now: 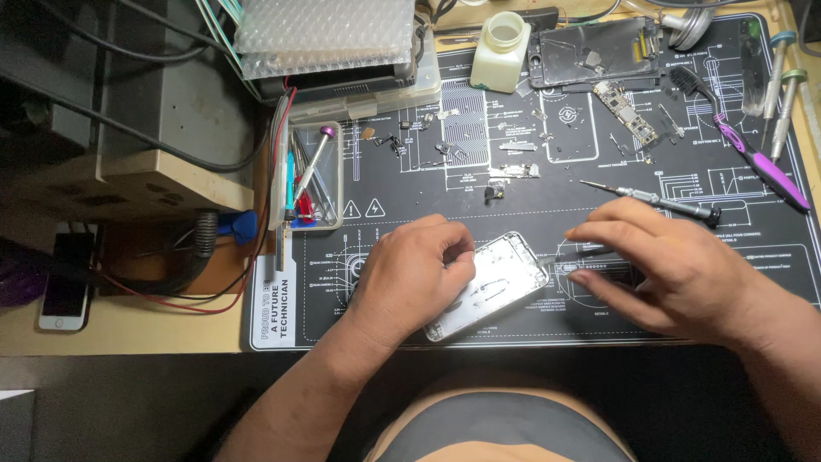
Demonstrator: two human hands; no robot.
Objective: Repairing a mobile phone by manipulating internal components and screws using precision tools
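We're on a black printed repair mat (445, 329) over a tan bench (128, 329). Left hand (410, 274) clamps the silver phone housing (500, 278); right hand (658, 265) pinches a thin tool, tip at its edge.

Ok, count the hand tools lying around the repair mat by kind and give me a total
Loose screwdrivers: 3, one on the mat, two at the right edge
Screwdriver in the clear tray: 1
Purple-handled brush: 1
Total: 5
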